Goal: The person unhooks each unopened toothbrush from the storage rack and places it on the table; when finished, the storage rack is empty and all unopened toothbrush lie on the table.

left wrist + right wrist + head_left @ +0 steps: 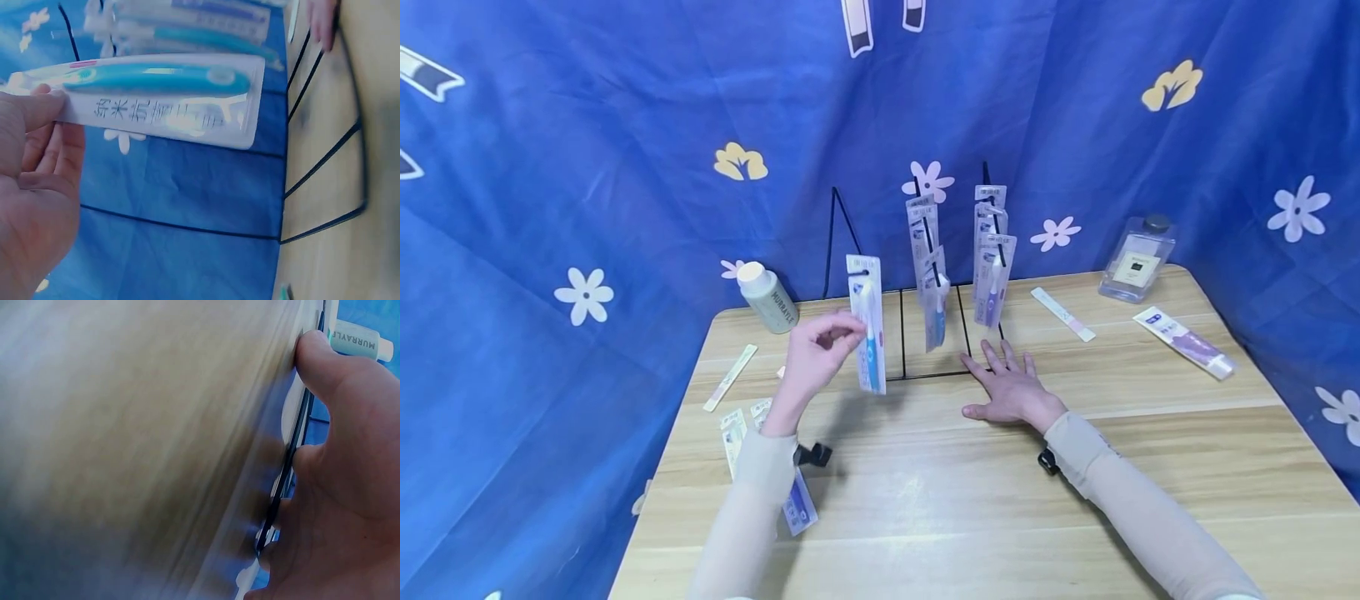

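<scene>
My left hand (820, 346) pinches a packaged blue toothbrush (868, 333) by its upper edge and holds it upright above the table, just left of the black wire rack (925, 333). In the left wrist view the toothbrush pack (169, 97) lies across the frame with my fingertips (37, 109) on its end. My right hand (1009, 385) lies flat on the wooden table (1000, 492), fingers straight, against the rack's front base wire. Several toothbrush packs (992, 267) hang on the rack's pegs. The right wrist view shows my thumb (325, 362) beside the black wire (287, 462).
A pale green bottle (767, 296) stands at the back left and a clear glass bottle (1137, 258) at the back right. A tube (1183, 342) and flat strips (1062, 313) lie on the right. More packs (733, 429) lie near my left forearm. Blue flowered cloth (625, 167) surrounds the table.
</scene>
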The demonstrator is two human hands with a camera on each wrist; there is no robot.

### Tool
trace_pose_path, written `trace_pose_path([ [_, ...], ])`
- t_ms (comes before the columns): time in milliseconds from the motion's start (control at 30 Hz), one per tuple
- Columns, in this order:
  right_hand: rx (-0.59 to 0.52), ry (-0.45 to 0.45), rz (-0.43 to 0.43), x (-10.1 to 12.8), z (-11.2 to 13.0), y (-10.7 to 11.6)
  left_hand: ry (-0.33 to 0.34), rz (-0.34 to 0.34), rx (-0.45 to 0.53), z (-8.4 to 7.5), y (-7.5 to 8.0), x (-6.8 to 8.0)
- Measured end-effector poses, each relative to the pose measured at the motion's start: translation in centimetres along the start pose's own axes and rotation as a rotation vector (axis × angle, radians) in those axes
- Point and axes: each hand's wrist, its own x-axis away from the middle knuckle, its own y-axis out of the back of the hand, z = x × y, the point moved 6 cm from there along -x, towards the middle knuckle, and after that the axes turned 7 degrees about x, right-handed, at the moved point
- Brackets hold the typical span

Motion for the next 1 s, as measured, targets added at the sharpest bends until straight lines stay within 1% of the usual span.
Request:
trace_pose_path([
  [33,0.0,-0.001,0.0,0.0,0.0,0.0,0.014,0.022,0.004,-0.1,-0.1,0.9],
  [100,0.001,0.0,-0.008,0.0,0.1,0.2,0.053,0.049,-0.019,0.0,-0.1,2.7],
  [167,0.002,0.005,-0.016,0.1,0.1,0.3,0.118,0.047,-0.058,0.6,0.3,4.7],
  [233,0.005,0.005,-0.013,0.1,0.2,0.4,0.202,0.022,-0.103,1.6,1.1,6.6],
  [367,0.008,0.002,-0.011,0.2,0.1,0.6,0.397,-0.067,-0.208,4.0,3.1,10.4],
  [433,0.008,-0.002,-0.013,0.3,0.1,0.8,0.48,-0.106,-0.276,5.0,4.0,11.9],
  [533,0.012,0.001,-0.02,0.3,0.0,0.9,0.568,-0.144,-0.384,5.8,5.2,13.7],
  [600,0.012,0.005,-0.022,0.3,-0.1,0.9,0.604,-0.147,-0.445,6.1,5.8,14.4],
  [700,0.008,0.011,-0.026,0.2,-0.1,0.8,0.618,-0.119,-0.535,6.1,6.1,15.0],
  [833,0.005,0.016,-0.028,0.2,0.0,0.6,0.624,-0.041,-0.642,5.9,6.0,15.1],
  [1000,0.003,0.018,-0.023,0.2,0.1,0.4,0.685,0.047,-0.745,5.9,5.8,15.2],
])
